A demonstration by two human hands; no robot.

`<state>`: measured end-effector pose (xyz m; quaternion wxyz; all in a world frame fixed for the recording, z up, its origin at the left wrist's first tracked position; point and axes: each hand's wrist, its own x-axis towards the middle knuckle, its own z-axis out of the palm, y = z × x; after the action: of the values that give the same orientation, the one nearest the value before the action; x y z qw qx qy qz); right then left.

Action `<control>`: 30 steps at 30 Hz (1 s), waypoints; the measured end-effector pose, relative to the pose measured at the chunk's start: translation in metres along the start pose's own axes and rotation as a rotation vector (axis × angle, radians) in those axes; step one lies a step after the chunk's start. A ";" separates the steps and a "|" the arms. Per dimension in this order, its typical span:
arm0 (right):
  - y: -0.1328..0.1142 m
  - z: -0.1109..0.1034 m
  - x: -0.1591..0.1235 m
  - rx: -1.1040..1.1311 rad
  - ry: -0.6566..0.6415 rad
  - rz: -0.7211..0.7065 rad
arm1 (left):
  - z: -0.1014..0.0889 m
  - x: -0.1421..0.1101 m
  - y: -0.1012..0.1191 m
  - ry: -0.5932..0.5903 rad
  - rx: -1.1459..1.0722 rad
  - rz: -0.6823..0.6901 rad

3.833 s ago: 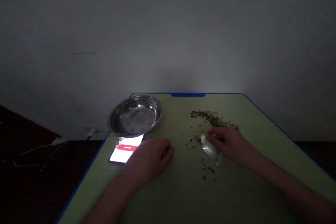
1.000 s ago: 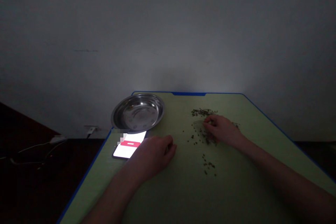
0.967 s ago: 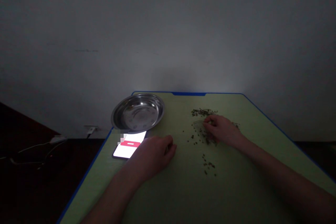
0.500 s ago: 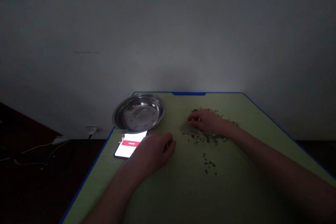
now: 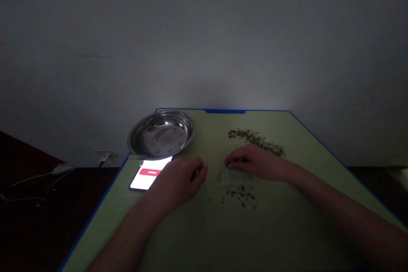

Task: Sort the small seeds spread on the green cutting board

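Note:
My right hand (image 5: 250,160) is closed over the table, its fingers gripping a thin translucent plastic piece (image 5: 236,177) that touches the tabletop. Small dark bits, like seeds or dried pieces (image 5: 255,138), lie in a slanting band behind that hand. In front of the plastic piece is a smaller loose scatter of the same dark bits (image 5: 242,195). To the left, my left hand (image 5: 186,180) is curled with thumb against fingers. Whatever it holds, if anything, is hidden.
A wide shallow steel bowl (image 5: 162,135) stands at the table's back left. Partly under its rim lies a lit phone (image 5: 149,174), close to my left wrist. The pale green table (image 5: 204,233) has a blue edge. Cables and a wall plug (image 5: 104,157) are beyond its left side.
My right hand has drawn the plastic piece towards me across the dark bits, leaving a band of them behind it. My left hand stays curled. The view has shifted slightly.

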<state>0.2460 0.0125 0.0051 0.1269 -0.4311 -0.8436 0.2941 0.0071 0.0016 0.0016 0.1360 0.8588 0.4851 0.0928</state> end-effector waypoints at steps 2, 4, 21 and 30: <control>0.001 -0.006 -0.012 -0.017 0.079 0.083 | 0.001 0.000 -0.002 0.001 0.007 0.001; 0.004 -0.009 -0.027 -0.058 0.137 0.164 | 0.002 -0.001 -0.003 0.014 0.017 0.018; -0.011 0.019 -0.036 -0.081 0.142 0.151 | -0.003 -0.005 0.001 0.149 -0.059 0.053; -0.041 0.026 0.039 -0.329 0.216 -0.025 | -0.010 -0.011 -0.001 0.609 -0.141 0.153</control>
<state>0.1840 0.0149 0.0075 0.1481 -0.4645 -0.8670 0.1025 -0.0021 -0.0060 0.0103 0.0362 0.8140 0.4300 0.3888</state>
